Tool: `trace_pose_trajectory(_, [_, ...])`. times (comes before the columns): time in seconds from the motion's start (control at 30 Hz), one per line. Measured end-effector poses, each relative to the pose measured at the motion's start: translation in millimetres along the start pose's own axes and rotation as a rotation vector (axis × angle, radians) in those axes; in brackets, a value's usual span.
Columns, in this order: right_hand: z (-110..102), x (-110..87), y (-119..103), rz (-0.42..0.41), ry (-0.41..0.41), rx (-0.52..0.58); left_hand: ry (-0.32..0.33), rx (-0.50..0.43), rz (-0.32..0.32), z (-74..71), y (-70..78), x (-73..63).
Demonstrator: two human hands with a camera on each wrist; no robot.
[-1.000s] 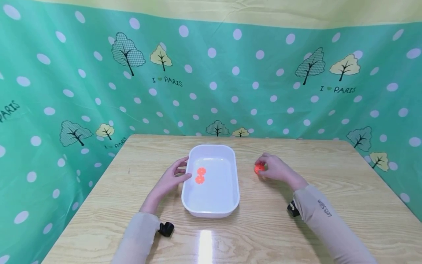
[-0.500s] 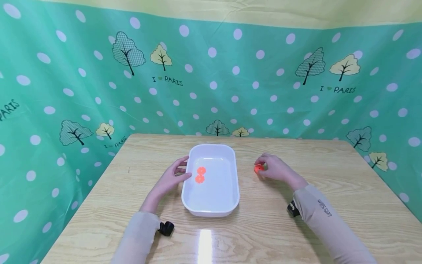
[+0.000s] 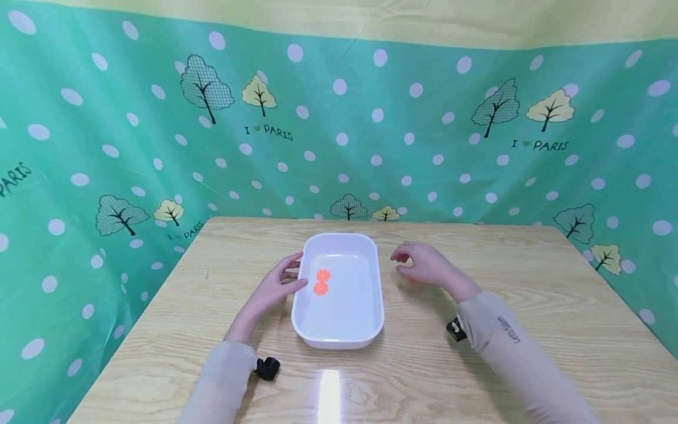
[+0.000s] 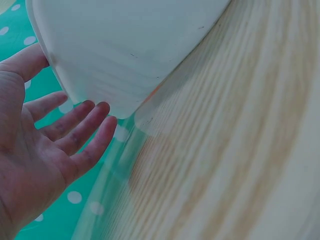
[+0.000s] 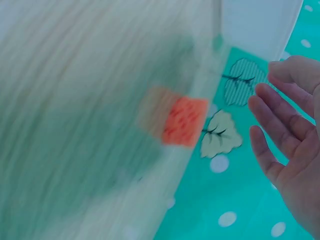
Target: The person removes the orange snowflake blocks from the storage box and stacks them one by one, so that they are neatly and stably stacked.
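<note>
A white rectangular tray [image 3: 349, 306] stands mid-table, with two flat, orange, flower-shaped pieces [image 3: 322, 282] inside, toward its left wall. At the tray's left side is my left hand [image 3: 275, 282], thumb on the rim and loosely spread fingers against the outer wall. My right hand [image 3: 426, 264] hovers right of the tray, fingers gently bent, with nothing seen between them. Below it on the table, an orange block-like thing with red marks [image 5: 185, 122] appears in the right wrist view, apart from the fingers. In the head view the hand mostly hides it.
The wooden table [image 3: 238, 241] is glossy and reflects light near its front. A green dotted curtain [image 3: 339, 153] with tree prints hangs behind and beside it. Each wrist carries a small black camera [image 3: 268, 368].
My right hand has left the orange thing it was holding on the table and moved left toward the tray. The left hand and tray have stayed in place.
</note>
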State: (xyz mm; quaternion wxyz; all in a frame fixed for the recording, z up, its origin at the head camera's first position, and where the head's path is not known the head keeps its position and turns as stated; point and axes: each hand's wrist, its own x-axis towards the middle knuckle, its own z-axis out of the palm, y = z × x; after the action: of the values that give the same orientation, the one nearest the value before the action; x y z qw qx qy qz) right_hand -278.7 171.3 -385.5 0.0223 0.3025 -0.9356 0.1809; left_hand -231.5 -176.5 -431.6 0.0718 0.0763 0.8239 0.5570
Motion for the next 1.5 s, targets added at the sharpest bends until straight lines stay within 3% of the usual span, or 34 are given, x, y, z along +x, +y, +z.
trace_pose_trajectory(0.23, [2.5, 11.5, -19.5, -0.038, -0.008, -0.036, 0.006, -0.004, -0.008, 0.9, 0.1, -0.1])
trace_pose_trajectory(0.5, [6.1, 19.6, -34.8, -0.079, 0.075, -0.087, -0.007, -0.015, 0.007, 0.5, -1.1, 0.2])
trace_pose_trajectory(0.73, [8.7, 30.9, -58.2, -0.175, 0.074, -0.126, -0.032, -0.027, -0.003, -1.6, 21.0, -10.6])
trace_pose_trajectory(0.87, [16.2, 38.5, -71.1, -0.199, 0.033, -0.144, -0.031, -0.021, 0.000, -1.6, 23.5, -11.9])
trace_pose_trajectory(1.17, [31.3, 49.4, -90.4, -0.208, -0.064, -0.107, -0.007, -0.010, 0.008, 0.1, 0.6, -0.2])
trace_pose_trajectory(1.5, [50.2, 57.5, -100.4, -0.208, -0.196, -0.083, 0.004, -0.004, -0.010, 0.9, -2.6, 0.7])
